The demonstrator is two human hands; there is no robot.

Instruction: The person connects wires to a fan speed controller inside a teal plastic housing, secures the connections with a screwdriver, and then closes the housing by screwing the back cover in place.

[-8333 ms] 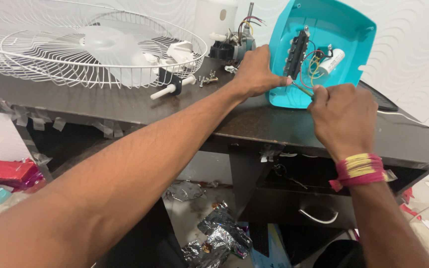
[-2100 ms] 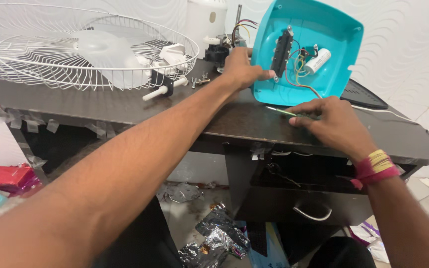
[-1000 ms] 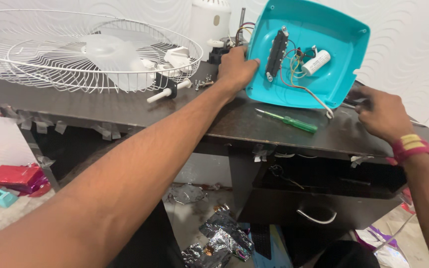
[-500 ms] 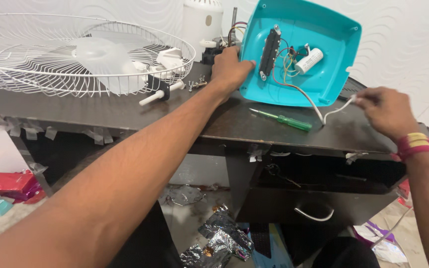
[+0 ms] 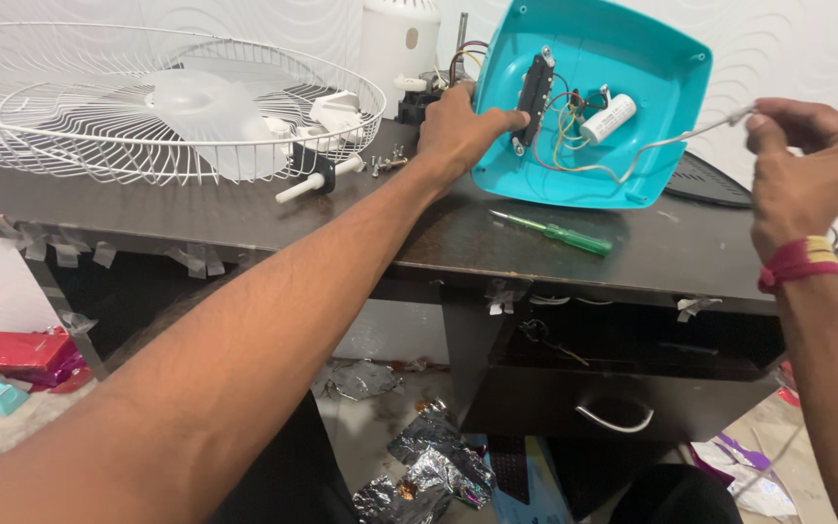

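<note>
My left hand (image 5: 460, 124) grips the left edge of a turquoise fan base cover (image 5: 644, 82), holding it tilted up on the dark table (image 5: 438, 228). Inside the cover I see a black switch block (image 5: 533, 89), coloured wires and a white capacitor (image 5: 608, 117). My right hand (image 5: 807, 160) is raised at the right and pinches the end of a white cable (image 5: 681, 141) that runs out of the cover. A green screwdriver (image 5: 560, 233) lies on the table below the cover, in neither hand.
A white wire fan guard (image 5: 80, 136) with translucent blades fills the table's left. A white motor housing (image 5: 398, 44) and small screws (image 5: 387, 163) sit behind my left hand. A drawer (image 5: 613, 403) is under the table; foil scraps and red packages litter the floor.
My right hand put the green screwdriver down on the table, moved right, took the white cable and lifted it higher. My left hand kept holding the cover.
</note>
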